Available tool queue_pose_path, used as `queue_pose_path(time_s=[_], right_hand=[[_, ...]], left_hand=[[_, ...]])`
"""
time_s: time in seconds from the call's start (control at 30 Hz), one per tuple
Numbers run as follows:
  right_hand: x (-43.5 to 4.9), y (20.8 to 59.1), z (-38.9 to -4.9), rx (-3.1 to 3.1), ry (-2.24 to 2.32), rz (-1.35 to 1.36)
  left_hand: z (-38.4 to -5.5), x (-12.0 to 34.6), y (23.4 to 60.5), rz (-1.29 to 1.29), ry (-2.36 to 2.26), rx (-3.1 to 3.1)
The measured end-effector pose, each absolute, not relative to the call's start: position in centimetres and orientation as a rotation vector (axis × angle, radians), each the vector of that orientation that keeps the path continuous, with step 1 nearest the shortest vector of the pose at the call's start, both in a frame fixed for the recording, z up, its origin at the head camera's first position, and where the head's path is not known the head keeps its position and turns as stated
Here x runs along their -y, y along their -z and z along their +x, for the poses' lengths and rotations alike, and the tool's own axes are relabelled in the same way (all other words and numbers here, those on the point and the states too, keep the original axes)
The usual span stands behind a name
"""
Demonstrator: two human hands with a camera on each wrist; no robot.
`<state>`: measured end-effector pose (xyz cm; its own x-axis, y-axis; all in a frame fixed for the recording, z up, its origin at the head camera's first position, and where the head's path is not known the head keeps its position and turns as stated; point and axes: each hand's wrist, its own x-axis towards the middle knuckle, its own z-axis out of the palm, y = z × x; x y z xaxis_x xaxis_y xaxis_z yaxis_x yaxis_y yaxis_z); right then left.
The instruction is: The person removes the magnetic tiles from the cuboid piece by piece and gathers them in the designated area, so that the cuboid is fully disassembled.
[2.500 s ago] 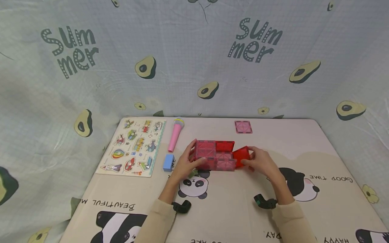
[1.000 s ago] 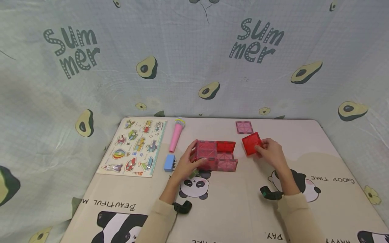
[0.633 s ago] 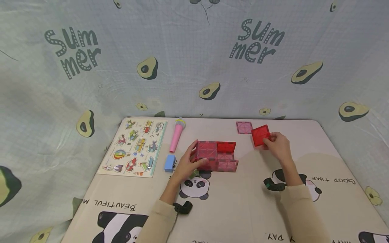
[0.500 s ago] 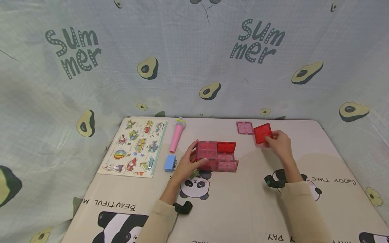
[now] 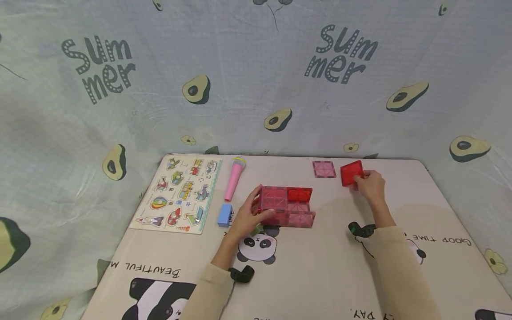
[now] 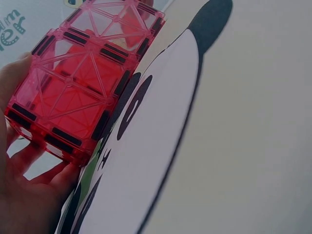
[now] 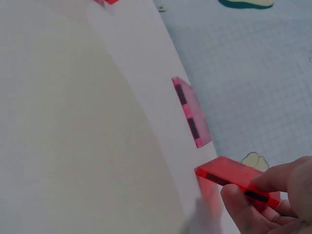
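A box-like build of clear pink and red magnetic tiles (image 5: 274,198) stands mid-table, its right part open at the top. My left hand (image 5: 245,220) grips its left end, thumb along the near side and fingers behind. In the left wrist view, black magnet strips edge the tiles (image 6: 68,82). To the right, my right hand (image 5: 371,184) pinches a red magnetic tile (image 5: 352,172) by its near corner, tilted close over the table. In the right wrist view thumb and fingers hold that red tile (image 7: 234,176). A pink magnetic tile (image 5: 324,169) lies flat just left of it.
A picture puzzle board (image 5: 176,193) lies at the back left. A pink toy microphone (image 5: 234,178) and a blue block (image 5: 225,215) lie between it and the build. A printed curtain (image 5: 240,66) hangs right behind the table's far edge (image 5: 384,158).
My right hand has pulled the red tile away from the build's right end, carrying it right and back, past the flat pink tile. My left hand has stayed on the build.
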<state>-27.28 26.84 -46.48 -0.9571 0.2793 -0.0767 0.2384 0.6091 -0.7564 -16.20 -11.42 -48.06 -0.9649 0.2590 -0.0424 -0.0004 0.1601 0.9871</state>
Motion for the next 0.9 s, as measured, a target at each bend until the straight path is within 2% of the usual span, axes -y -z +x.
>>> queue_pose_path(time_s=[0.63,0.9], right_hand=[[-27.8,47.5,-29.6,2.813,-1.251,-0.645],[-27.6,48.0,-29.8,2.807,-1.252,-0.711]], left_hand=[[-16.4,11.7,48.1,0.281,-1.883,-2.211],[-17.7,11.6,50.9,0.266,-1.893,-2.230]])
